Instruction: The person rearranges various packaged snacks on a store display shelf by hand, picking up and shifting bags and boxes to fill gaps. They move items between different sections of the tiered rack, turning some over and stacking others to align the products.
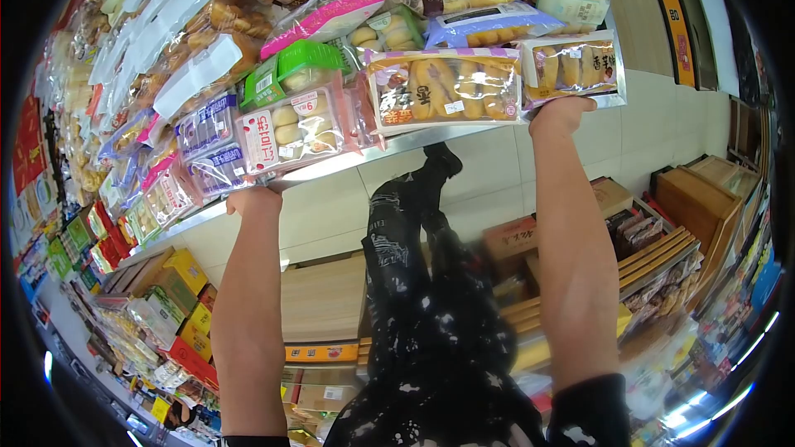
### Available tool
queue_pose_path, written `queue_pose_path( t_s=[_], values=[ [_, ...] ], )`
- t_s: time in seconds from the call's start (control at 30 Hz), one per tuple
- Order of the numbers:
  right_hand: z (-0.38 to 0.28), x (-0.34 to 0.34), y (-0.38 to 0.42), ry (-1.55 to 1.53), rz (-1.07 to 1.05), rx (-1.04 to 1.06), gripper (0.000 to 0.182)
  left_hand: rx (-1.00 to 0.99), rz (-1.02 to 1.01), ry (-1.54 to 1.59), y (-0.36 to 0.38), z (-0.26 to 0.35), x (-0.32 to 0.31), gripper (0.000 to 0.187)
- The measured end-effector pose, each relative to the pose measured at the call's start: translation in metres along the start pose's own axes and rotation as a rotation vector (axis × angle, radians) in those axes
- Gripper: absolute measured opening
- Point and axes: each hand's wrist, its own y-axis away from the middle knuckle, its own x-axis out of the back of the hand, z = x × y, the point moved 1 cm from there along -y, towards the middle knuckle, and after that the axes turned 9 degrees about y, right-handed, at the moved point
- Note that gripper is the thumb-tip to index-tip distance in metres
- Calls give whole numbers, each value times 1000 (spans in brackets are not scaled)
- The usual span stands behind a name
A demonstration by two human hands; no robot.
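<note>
A metal-edged display shelf (pixel 331 165) crosses the view, loaded with packaged breads and pastries. My left hand (pixel 254 198) grips its front edge, fingers partly hidden, below a clear pack of round buns (pixel 291 131). Further right, my right hand (pixel 563 114) is closed around the edge near its corner, just under a pack of golden pastries (pixel 571 68). Between the hands, a larger window pack of long pastries (pixel 445 88) leans at the front. A green-topped pack (pixel 298 66) and purple packs (pixel 209 142) sit toward the left.
Light floor tiles (pixel 489 157) show beneath the shelf, with my foot (pixel 441 161) on them. Wooden display bins (pixel 691 207) with packaged goods stand at right. Boxes (pixel 178 298) are stacked at left. A wooden panel (pixel 323 298) lies beside my legs.
</note>
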Motion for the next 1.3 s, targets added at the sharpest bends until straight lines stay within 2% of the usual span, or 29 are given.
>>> queue_pose_path(
  t_s=[0.13,0.23,0.47,0.77,0.83,0.9,1.0,1.3],
  values=[
    [-7,-2,17,0,0,-17,86,22,-11,85,-2,-3,-1,59],
    [-1,-3,5,-83,-69,40,84,42,-12,134,-4,-3,0,60],
    [5,-1,-9,-56,-95,61,79,78,11,225,4,-5,-3,62],
    [7,1,-18,4,-88,28,79,70,120,199,29,0,-9,65],
    [13,0,-30,-68,-119,71,80,90,130,204,35,1,-10,65],
    [12,-1,-31,-141,-149,116,82,113,129,209,41,2,-12,65],
    [9,1,-19,-55,-66,71,82,96,41,155,38,1,-10,65],
    [11,2,-22,-55,-68,56,82,57,33,157,9,-2,-2,64]
  ],
)
